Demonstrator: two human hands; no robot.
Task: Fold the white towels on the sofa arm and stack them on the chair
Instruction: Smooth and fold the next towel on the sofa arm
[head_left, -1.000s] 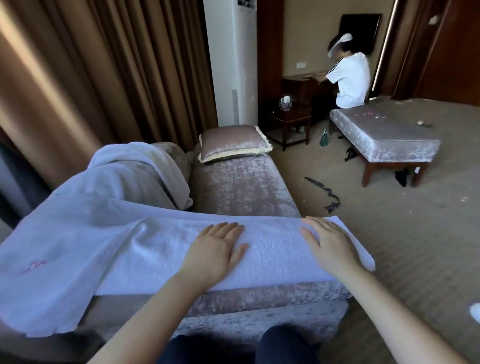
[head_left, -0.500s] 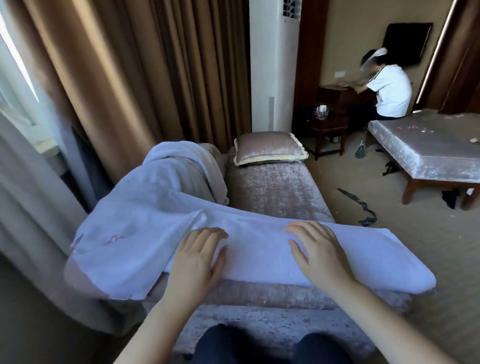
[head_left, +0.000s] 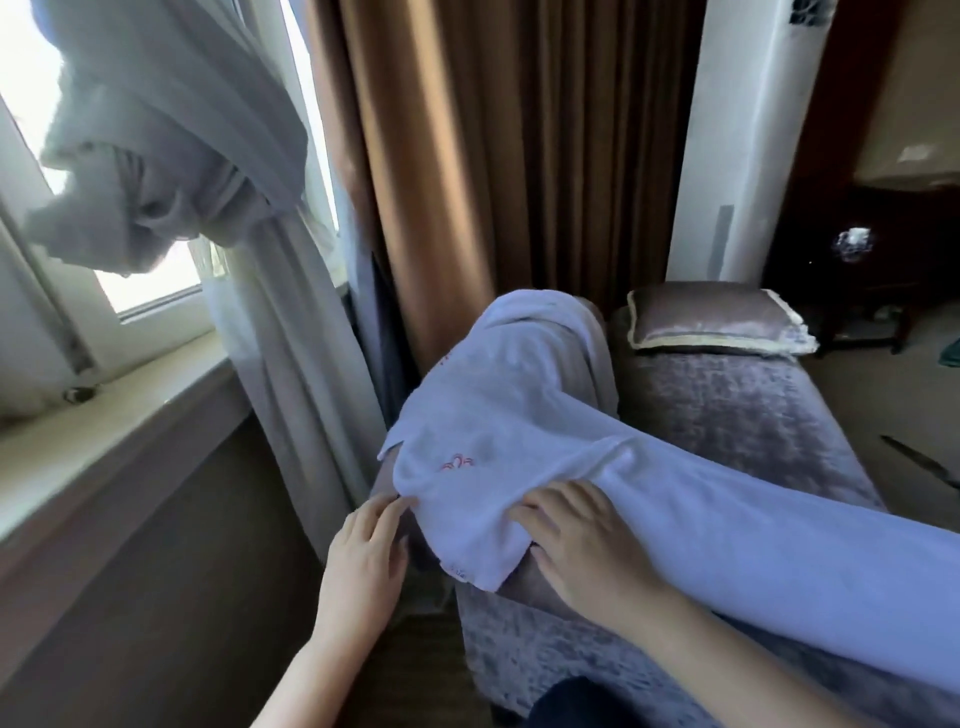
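Crushed-velvet sofa arm (head_left: 498, 639) lies mostly hidden beneath a nubby white towel (head_left: 519, 415), cut off rightward; left hand (head_left: 363, 561) touches its hem with straight fingertips, right hand (head_left: 576, 545) rests flat on it

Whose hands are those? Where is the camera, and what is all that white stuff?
Those are a person's two bare hands; there is no machine here. The camera sits on the person's head and looks forward and down, so you see almost what they see. The white stuff is white towels, draped over the arm of a grey sofa. The right hand lies flat on the cloth. The left hand reaches out, its fingertips just touching the towel's edge. Neither hand is gripping anything. At the far end of the sofa lies a cushion. Brown curtains hang beside a bright window. The job is folding the towels.
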